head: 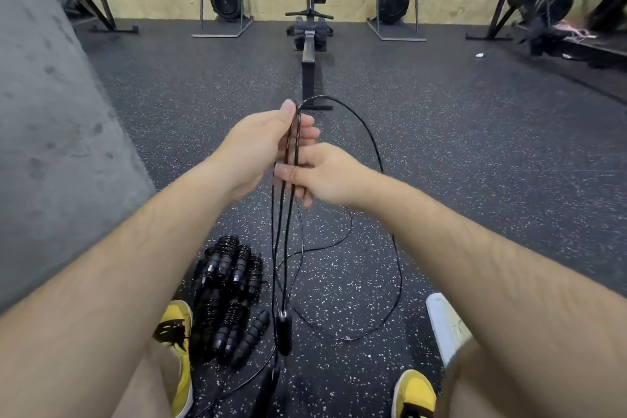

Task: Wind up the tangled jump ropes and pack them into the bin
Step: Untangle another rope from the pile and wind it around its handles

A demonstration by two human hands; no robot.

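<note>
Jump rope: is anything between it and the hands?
No, nothing visible. Both hands hold the jump rope: the left hand pinches its strands up high, and the right hand pinches them just below. No bin is in view, so the way there cannot be judged.

A yellow left shoe [179, 346] with black laces is worn at seven o'clock, a yellow right shoe [414, 392] at five. Tan legwear [146, 387] is worn; forearms [135, 248] are left bare.

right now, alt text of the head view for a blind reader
Left hand pinches the top of a black jump rope, gathered in strands; right hand grips it just below. Its handle dangles beside a pile of wound ropes on the speckled floor.
</note>
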